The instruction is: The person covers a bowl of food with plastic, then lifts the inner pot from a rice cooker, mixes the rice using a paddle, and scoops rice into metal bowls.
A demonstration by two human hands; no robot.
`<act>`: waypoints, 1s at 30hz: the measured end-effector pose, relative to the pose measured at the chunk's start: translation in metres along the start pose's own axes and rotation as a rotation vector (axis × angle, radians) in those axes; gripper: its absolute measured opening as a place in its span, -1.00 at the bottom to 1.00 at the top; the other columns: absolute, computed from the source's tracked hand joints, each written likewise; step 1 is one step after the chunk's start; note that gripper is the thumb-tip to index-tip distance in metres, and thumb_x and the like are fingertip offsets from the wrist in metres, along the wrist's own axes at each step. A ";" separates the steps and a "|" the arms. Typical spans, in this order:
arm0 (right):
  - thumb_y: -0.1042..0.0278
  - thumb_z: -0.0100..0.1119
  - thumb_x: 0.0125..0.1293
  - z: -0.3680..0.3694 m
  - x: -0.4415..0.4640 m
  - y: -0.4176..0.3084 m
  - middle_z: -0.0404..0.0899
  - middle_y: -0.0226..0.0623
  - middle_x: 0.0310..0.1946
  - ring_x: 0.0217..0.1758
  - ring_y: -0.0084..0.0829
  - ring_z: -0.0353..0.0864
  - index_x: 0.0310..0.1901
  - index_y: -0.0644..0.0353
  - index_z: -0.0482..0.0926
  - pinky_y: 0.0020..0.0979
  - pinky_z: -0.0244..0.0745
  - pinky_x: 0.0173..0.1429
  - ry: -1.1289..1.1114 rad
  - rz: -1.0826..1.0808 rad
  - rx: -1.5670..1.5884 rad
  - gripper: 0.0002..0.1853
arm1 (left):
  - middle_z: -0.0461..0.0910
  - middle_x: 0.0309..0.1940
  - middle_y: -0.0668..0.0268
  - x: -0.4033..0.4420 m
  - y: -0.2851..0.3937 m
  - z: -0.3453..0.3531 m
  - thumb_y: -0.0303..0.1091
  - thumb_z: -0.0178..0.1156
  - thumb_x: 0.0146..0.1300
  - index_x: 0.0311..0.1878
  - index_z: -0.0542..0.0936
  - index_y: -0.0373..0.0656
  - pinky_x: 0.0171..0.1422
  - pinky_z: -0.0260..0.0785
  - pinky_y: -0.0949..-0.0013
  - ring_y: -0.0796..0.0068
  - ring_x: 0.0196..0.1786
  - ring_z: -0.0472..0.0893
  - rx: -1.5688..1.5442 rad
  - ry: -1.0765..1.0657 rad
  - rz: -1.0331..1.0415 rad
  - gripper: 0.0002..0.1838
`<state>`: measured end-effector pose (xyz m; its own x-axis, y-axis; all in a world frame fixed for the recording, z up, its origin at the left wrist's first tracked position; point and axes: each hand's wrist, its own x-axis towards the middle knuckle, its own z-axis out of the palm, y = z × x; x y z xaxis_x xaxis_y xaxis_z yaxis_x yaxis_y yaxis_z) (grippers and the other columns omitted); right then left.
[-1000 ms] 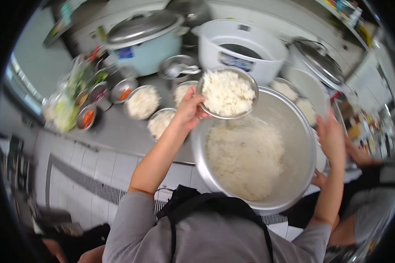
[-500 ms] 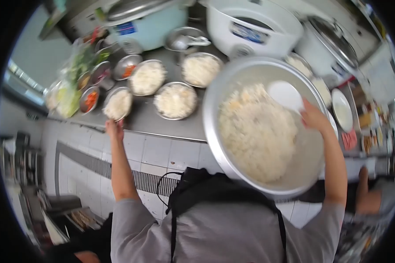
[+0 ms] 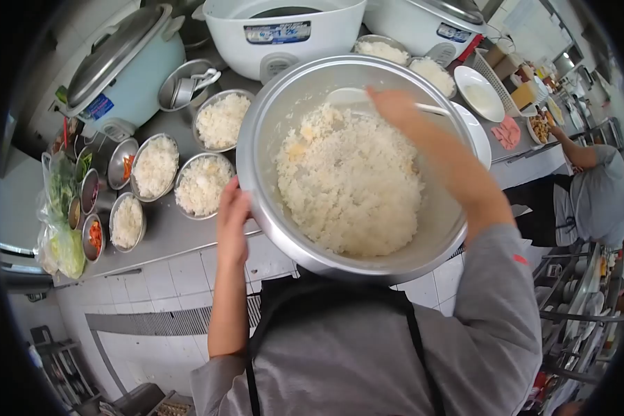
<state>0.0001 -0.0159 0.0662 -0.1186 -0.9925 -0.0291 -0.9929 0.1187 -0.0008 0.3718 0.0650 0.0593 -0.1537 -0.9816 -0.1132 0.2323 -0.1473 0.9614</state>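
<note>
A large metal pot [image 3: 253, 177] full of cooked rice [image 3: 357, 187] stands tilted in front of me, at the counter's edge. At its left outer side is my left hand [image 3: 234, 218], with fingers against the wall just below the rim. My right hand [image 3: 394, 109], somewhat blurred, is inside the pot near the far wall, closed around a white rice paddle [image 3: 349, 96]. The paddle's pale handle sticks out to the right of the hand. Left of the pot, several metal bowls of rice [image 3: 204, 184] sit on the steel counter, one small bowl [image 3: 127, 222] nearest its edge.
Behind the pot stand large rice cookers [image 3: 284, 35]. Further left are small bowls of chopped vegetables [image 3: 93, 237] and bagged greens [image 3: 62, 208]. A white oval dish [image 3: 480, 93] and pink slices [image 3: 506, 133] lie to the right. Another person [image 3: 596, 180] stands at the far right.
My left hand has left the small rice bowl near the counter edge and moved right to the pot's side. My right hand, with the paddle, has moved left along the pot's far wall. The view has turned right.
</note>
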 end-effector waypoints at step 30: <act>0.00 0.08 0.08 -0.050 -0.159 0.106 0.50 0.04 -0.20 -0.16 -0.07 0.52 -0.05 0.33 0.37 -0.23 0.42 -0.07 0.192 0.412 0.281 -0.45 | 0.48 -0.21 0.11 0.041 0.010 -0.006 -0.56 0.01 -0.16 0.05 0.30 -0.33 -0.12 0.41 0.40 0.30 -0.24 0.53 -0.078 -0.009 -0.111 -0.45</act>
<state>-0.0869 0.1532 0.1204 -0.5233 -0.8463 0.0997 -0.8277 0.4769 -0.2958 0.3734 0.0228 0.0634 -0.1915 -0.9577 -0.2149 0.2869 -0.2640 0.9209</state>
